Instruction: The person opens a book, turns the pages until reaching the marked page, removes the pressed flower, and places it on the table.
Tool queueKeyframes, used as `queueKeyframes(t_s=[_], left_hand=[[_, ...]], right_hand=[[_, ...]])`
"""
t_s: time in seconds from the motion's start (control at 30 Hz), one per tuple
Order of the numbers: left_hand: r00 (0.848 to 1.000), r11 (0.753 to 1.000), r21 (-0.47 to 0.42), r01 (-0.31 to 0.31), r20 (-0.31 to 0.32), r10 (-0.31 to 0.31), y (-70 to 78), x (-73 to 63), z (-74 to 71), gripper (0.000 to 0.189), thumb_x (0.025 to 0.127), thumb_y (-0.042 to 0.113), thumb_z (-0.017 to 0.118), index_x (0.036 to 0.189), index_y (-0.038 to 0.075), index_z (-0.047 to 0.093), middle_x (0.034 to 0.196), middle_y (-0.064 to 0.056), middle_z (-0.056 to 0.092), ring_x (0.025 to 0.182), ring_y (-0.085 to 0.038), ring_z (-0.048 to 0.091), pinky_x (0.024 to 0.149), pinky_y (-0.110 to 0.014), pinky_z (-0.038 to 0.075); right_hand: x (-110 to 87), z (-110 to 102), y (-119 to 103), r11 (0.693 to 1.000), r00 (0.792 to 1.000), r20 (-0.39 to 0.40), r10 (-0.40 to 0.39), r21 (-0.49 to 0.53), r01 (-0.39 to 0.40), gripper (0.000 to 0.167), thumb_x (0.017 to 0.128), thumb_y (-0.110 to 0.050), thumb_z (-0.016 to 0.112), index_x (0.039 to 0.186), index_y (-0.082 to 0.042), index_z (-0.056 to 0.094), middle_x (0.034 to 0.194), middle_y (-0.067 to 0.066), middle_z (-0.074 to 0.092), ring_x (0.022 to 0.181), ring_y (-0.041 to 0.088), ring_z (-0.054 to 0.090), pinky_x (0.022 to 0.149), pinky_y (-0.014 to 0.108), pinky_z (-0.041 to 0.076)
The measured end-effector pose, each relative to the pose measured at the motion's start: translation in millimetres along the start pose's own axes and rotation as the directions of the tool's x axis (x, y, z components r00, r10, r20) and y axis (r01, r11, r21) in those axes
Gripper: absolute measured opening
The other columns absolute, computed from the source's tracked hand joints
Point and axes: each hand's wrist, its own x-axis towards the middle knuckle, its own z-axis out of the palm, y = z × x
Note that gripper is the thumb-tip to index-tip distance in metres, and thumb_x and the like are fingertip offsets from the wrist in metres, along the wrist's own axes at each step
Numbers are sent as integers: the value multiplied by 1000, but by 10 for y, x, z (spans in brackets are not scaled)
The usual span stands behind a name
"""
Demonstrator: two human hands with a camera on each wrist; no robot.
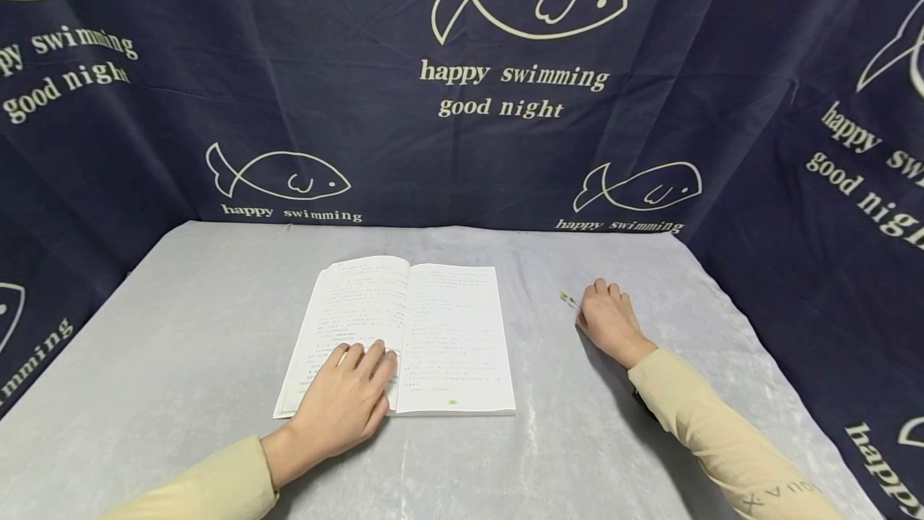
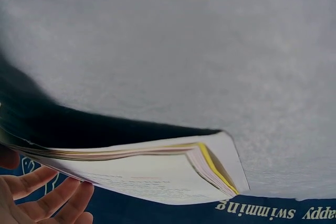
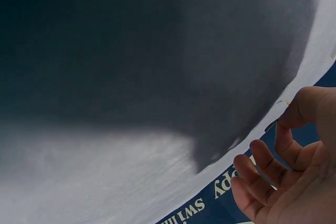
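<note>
An open book (image 1: 451, 335) with printed white pages lies on the grey cloth. My left hand (image 1: 342, 400) rests on the lower part of its left page, close to the spine, with fingers extended. In the left wrist view, the layered page edges of the book (image 2: 142, 171) show beside the fingers (image 2: 68, 203). Right of the book, my right hand (image 1: 609, 319) pinches a thin, small object (image 1: 569, 300) with a yellowish end, between thumb and index finger. Most of that object is hidden by the hand; its kind is unclear. The other right fingers curl loosely in the right wrist view.
Grey cloth (image 1: 462, 464) covers the table. Dark blue curtains (image 1: 361, 62) with fish drawings and lettering stand behind it and along both sides. A dark band shows under the right sleeve (image 1: 715, 432).
</note>
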Motion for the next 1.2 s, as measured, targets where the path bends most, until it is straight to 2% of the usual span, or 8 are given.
queueKeyframes(t_s=[0.7, 0.97, 1.2], left_hand=[[1000, 1000, 20, -2, 5, 2, -6, 1, -12, 42, 79, 29, 36, 108, 7, 56, 104, -11, 56, 85, -28, 53, 79, -41, 41], [1000, 1000, 16, 0, 1, 0, -6, 2, -4, 42, 78, 29, 37, 108, 7, 55, 104, -11, 56, 85, -28, 53, 79, -41, 41], [1000, 1000, 19, -8, 7, 8, -17, -1, -6, 42, 81, 29, 33, 110, 7, 56, 105, -10, 56, 85, -27, 53, 78, -40, 42]], right_hand=[[-25, 34, -8, 1000, 1000, -24, -8, 9, 8, 20, 76, -12, 66, 76, 1, 51, 78, 14, 46, 73, 30, 43, 61, 40, 35], [-28, 35, -4, 999, 999, -34, -8, 31, 9, 15, 75, -8, 59, 70, -4, 46, 76, 12, 43, 71, 29, 39, 60, 38, 32], [-26, 36, -7, 998, 999, -52, -13, 57, 16, 11, 76, -9, 56, 72, -4, 47, 76, 12, 45, 70, 29, 40, 59, 39, 32]])
